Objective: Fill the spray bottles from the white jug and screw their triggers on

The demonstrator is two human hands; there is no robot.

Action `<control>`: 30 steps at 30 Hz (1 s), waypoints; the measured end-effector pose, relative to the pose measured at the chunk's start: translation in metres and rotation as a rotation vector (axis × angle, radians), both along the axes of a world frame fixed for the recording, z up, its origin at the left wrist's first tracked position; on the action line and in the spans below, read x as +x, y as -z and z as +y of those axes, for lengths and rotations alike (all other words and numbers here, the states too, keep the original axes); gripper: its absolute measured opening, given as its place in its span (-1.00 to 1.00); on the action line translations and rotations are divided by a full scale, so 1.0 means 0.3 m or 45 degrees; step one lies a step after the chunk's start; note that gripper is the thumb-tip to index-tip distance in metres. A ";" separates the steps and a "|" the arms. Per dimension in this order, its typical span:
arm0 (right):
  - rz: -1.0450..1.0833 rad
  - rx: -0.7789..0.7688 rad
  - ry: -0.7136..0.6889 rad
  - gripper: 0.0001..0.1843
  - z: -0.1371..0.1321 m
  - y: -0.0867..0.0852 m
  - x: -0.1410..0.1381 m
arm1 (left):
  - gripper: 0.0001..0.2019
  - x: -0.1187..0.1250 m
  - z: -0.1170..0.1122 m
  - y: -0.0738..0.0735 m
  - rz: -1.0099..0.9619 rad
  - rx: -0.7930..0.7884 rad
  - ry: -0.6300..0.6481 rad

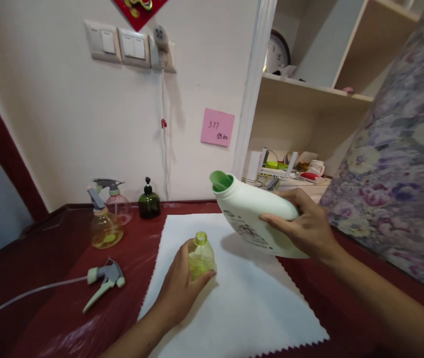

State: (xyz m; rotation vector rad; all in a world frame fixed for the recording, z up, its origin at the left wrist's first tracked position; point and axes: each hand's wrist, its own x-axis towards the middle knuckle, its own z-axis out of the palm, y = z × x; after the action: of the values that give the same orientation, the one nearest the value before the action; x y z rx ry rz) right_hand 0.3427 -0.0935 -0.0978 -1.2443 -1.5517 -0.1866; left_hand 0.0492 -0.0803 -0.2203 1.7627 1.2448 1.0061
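Observation:
My left hand (180, 288) is wrapped round a small clear bottle (200, 254) with yellow-green liquid and an uncapped neck, standing upright on a white cloth (242, 303). My right hand (303, 226) grips a large pale green jug (251, 214), tilted on its side above the cloth. The jug's green spout (220, 180) points up and to the left, higher than the small bottle's mouth and a little to its right. No liquid shows between them.
A detached spray trigger head with a long tube (103, 281) lies on the dark red tabletop (48, 278). Two spray bottles (105, 221) and a dark green pump bottle (149, 201) stand by the wall. A flower-patterned fabric (402, 159) rises at right.

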 end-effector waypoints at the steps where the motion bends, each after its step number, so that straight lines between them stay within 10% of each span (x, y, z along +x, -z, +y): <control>1: 0.174 -0.035 -0.029 -0.47 0.019 0.001 -0.009 | -0.26 0.001 0.000 -0.004 0.000 -0.009 -0.002; 8: 0.689 -0.038 -0.208 -0.36 0.152 0.055 -0.115 | -0.26 0.008 0.015 -0.009 -0.029 0.006 0.020; 20: 0.836 -0.102 -0.242 -0.36 0.253 0.197 -0.174 | -0.26 0.012 0.011 -0.007 -0.085 0.038 0.011; 30: 0.595 0.018 -0.219 -0.58 0.013 0.243 -0.311 | -0.23 0.011 0.011 -0.017 -0.199 0.015 0.061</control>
State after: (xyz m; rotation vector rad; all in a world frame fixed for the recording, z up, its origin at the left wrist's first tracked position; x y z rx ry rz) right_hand 0.2495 -0.0896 -0.1708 -1.0444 -1.2361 0.1934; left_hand 0.0525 -0.0770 -0.2152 1.6809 1.0964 1.1030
